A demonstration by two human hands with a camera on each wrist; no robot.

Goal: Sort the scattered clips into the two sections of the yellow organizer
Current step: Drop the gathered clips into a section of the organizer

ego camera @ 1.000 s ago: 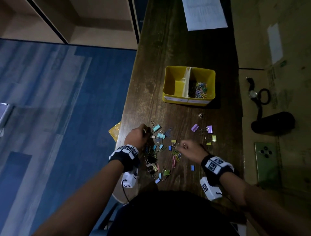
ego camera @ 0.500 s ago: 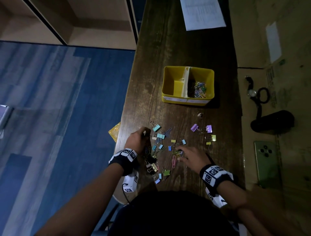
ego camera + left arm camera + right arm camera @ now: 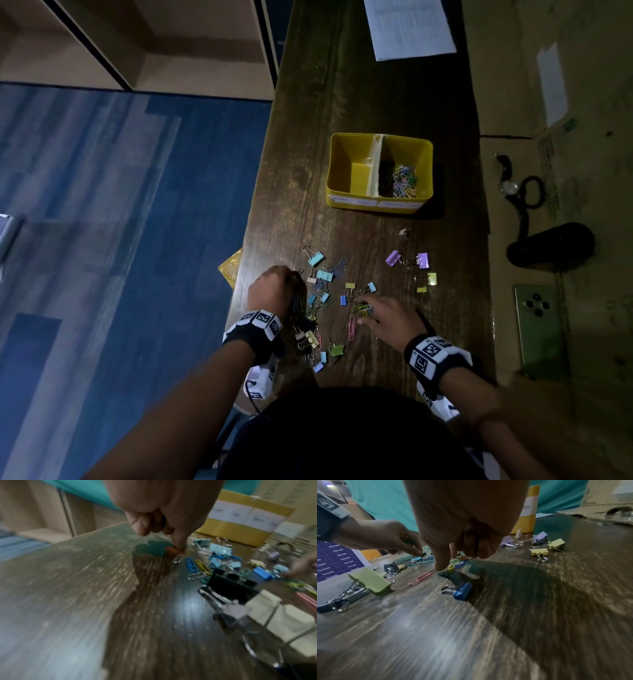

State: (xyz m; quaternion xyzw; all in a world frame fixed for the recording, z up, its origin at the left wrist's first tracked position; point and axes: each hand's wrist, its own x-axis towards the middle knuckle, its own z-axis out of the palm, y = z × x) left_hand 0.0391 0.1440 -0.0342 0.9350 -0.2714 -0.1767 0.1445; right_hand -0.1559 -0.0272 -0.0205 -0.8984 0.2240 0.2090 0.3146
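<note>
The yellow organizer [image 3: 337,171] stands mid-table; its left section looks empty and its right section holds coloured paper clips [image 3: 404,180]. Binder clips and paper clips lie scattered on the near part of the table. My left hand [image 3: 272,289] sits at the left end of the pile, fingers curled, pinching a small orange binder clip [image 3: 173,549] against the wood. My right hand [image 3: 368,310] is curled over a bunch of coloured paper clips [image 3: 458,562], its fingertips pinching at them. A pink paper clip [image 3: 421,578] lies just beside its thumb.
The table's left edge runs close by my left hand. A printed sheet [image 3: 409,27] lies at the far end. On cardboard to the right are a green phone [image 3: 537,329], a black object [image 3: 551,246] and a watch [image 3: 510,186]. Purple and yellow binder clips [image 3: 423,260] lie apart at right.
My right hand has moved forward and left onto the bunch of paper clips. My left hand has stayed in place at the left end of the pile.
</note>
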